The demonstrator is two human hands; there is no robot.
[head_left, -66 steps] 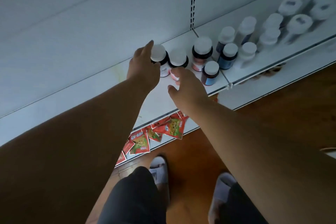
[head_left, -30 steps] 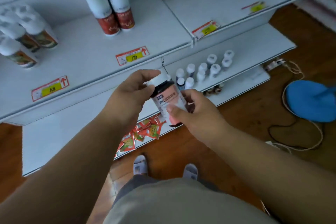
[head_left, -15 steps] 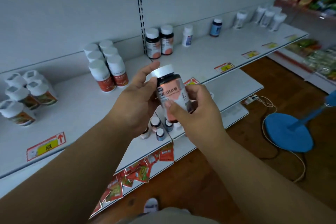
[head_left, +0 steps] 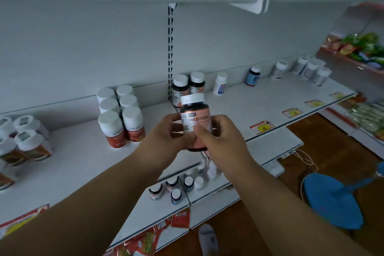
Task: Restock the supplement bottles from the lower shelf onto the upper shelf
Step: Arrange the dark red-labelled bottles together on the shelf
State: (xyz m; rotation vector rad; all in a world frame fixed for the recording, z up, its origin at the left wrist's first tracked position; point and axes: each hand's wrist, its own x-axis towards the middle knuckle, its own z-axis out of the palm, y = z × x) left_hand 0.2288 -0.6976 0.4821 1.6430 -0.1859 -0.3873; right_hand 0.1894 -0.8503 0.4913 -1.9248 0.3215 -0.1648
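Observation:
A dark supplement bottle [head_left: 195,116] with a white cap and a pink label is held upright in front of the upper shelf [head_left: 259,97]. My left hand [head_left: 164,137] grips its left side and my right hand [head_left: 220,137] grips its right side, thumb across the label. Two matching bottles [head_left: 188,86] stand at the back of the upper shelf, just behind the held one. Several small white-capped bottles [head_left: 176,188] stand on the lower shelf [head_left: 149,210] below my arms.
Several red-labelled white bottles [head_left: 120,116] stand to the left on the upper shelf, with more bottles [head_left: 25,141] at the far left and others [head_left: 309,68] far right. Red snack packets [head_left: 145,241] hang below the lower shelf. A blue fan base [head_left: 334,199] sits on the wooden floor.
Both hands lifted the pink-labelled bottle off the lower shelf and brought it up level with the upper shelf. The view has tilted upward.

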